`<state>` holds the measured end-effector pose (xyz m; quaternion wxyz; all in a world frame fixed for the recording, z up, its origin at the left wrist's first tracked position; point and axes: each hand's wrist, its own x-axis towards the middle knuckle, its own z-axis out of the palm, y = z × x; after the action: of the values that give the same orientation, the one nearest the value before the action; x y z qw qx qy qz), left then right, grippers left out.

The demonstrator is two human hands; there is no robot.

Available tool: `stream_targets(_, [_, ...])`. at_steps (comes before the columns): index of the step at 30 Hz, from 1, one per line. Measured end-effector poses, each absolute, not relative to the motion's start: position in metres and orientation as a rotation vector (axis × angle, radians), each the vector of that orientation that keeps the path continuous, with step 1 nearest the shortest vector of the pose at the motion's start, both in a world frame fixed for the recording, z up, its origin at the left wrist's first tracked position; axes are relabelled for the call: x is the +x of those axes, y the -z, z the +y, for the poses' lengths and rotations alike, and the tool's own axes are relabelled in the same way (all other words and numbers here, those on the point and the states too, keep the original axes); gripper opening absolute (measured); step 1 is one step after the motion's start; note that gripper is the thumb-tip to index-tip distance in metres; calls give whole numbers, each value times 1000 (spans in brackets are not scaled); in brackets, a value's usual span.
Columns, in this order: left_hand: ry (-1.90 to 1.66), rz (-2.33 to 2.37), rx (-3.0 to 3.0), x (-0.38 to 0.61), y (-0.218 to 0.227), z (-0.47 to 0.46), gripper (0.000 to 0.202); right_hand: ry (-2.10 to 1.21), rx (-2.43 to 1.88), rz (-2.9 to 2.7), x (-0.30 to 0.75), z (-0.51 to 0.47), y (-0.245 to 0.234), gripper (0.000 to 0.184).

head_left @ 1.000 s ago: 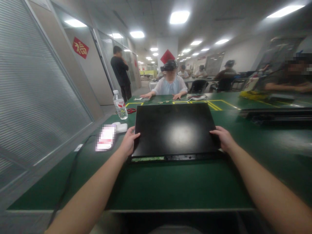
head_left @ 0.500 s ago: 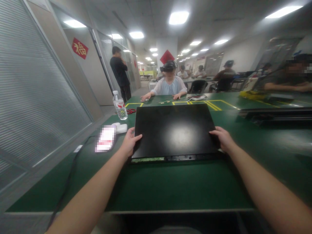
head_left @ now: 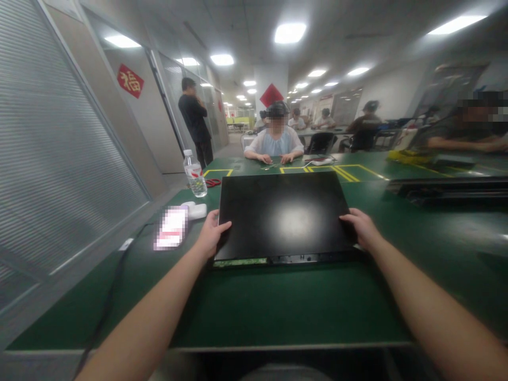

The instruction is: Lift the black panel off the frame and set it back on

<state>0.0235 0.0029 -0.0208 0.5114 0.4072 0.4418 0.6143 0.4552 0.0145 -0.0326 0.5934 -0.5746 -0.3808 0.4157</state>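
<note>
A black flat screen panel (head_left: 257, 211) lies before me over the green table, its dark glossy face up with a bright ceiling reflection on it. Along its near edge shows a strip with a green circuit board (head_left: 242, 262). My left hand (head_left: 211, 233) grips the panel's left edge, thumb on top and fingers beneath. On the opposite edge, my right hand (head_left: 362, 227) holds it the same way. The fingers under both edges are mostly hidden. Whether the panel touches the table cannot be made out.
Left of the panel are a lit phone (head_left: 171, 227), a white case (head_left: 196, 210), a water bottle (head_left: 194, 174) and red-handled scissors (head_left: 213, 182). Dark panels (head_left: 452, 190) lie at the right. A co-worker (head_left: 273, 140) sits opposite; another person (head_left: 193, 119) stands behind.
My hands and the panel hold nearly the same place. The co-worker opposite has brought one hand inward, closer to the other. The view has shifted very slightly.
</note>
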Motion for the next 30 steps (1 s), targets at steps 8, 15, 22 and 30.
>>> stream_targets(8, [-1463, 1067, 979, 22, 21, 1, 65, -967, -1366, -890, 455, 14, 35, 25])
stream_targets(15, [-1471, 1088, 982, 21, 22, 2, 63, -904, -1396, -890, 453, 12, 30, 22])
stream_targets(22, [-1489, 1091, 966, 23, 20, 1, 58, -889, -1390, -926, 456, 17, 35, 21])
stream_targets(30, [-1502, 1094, 963, 24, 22, 3, 53, -851, -1381, -983, 458, 19, 38, 20])
